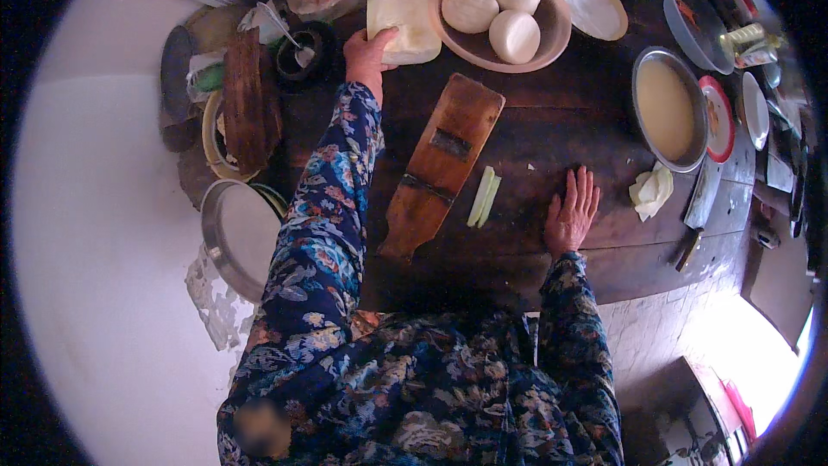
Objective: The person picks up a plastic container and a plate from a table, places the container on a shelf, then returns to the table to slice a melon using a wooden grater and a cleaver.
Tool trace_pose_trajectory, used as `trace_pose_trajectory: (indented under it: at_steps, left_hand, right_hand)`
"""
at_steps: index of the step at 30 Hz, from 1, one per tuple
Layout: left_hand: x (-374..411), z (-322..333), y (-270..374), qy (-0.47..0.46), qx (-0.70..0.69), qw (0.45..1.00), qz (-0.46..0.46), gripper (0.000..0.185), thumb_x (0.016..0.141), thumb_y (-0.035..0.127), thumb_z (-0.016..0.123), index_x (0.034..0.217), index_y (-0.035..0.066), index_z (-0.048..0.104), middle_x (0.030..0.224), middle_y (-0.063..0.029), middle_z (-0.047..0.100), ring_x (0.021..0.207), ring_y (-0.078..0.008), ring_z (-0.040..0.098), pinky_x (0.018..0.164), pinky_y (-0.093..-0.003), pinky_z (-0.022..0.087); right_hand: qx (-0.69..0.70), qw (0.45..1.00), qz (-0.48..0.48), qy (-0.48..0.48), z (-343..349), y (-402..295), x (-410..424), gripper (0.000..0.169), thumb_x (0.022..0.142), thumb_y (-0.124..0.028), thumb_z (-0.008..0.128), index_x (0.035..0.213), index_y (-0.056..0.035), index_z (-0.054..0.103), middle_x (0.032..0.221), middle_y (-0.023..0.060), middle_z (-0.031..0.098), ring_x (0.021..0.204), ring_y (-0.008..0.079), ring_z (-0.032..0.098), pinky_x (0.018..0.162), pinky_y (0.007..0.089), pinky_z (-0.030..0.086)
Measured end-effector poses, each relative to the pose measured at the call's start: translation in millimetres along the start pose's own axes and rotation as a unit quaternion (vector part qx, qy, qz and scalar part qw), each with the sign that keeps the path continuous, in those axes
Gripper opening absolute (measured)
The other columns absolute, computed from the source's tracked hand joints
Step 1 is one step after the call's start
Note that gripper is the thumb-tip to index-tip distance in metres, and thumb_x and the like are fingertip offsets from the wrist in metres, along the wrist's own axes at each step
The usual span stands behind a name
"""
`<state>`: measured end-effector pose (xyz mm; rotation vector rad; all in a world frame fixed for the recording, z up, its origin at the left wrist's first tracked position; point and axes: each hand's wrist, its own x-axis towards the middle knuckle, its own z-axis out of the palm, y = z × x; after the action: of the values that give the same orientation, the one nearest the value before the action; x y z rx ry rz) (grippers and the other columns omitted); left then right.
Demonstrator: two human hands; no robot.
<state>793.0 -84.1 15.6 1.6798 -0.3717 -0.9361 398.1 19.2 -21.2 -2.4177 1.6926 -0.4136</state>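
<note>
My left hand [370, 58] grips the near left edge of a pale, square-cornered block [406, 21], which stands against a pinkish plastic basin [446, 52]. In that basin lie several peeled, whitish round vegetables [515, 37]. My right hand [573, 211] rests palm down on the dark wooden table [517, 136], fingers apart, holding nothing. Between my arms a wooden slicer board [475, 100] with a metal blade lies at a slant. Two pale green vegetable strips [485, 197] lie side by side just right of it.
At right stand a metal bowl of pale yellowish liquid [665, 110], pale peelings [652, 191] and a cleaver [705, 197]. A red-rimmed plate [726, 123] is beside the bowl. At left are a dark pot with a spoon [304, 55], a brown wooden piece [244, 103] and a round metal pan [239, 233].
</note>
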Motion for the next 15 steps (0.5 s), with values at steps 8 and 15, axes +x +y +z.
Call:
trace_pose_trajectory:
  at_steps: [8,15]
  left_hand:
    - [-19,-16,-14,0.027,0.004,1.000,-0.001,0.049,0.069,0.022,0.068,0.109,0.000,0.051,0.097,-0.0113,0.058,0.079,-0.0247,0.060,0.060,-0.0360,0.053]
    - [-19,6,10,-0.006,0.005,0.999,0.039,0.052,0.066,0.026,0.071,0.106,-0.001,0.053,0.099,-0.0120,0.060,0.087,-0.0191,0.059,0.066,-0.0337,0.050]
  right_hand:
    - [-0.014,1.000,0.001,0.004,2,-2,3,0.046,0.086,-0.020,0.042,0.130,-0.0077,0.035,0.138,0.0117,0.030,0.130,0.0270,0.024,0.107,0.0428,0.013]
    - [-0.012,1.000,0.003,0.002,2,1,1,0.048,0.084,-0.018,0.045,0.129,-0.0072,0.035,0.138,0.0117,0.030,0.130,0.0271,0.023,0.107,0.0427,0.013]
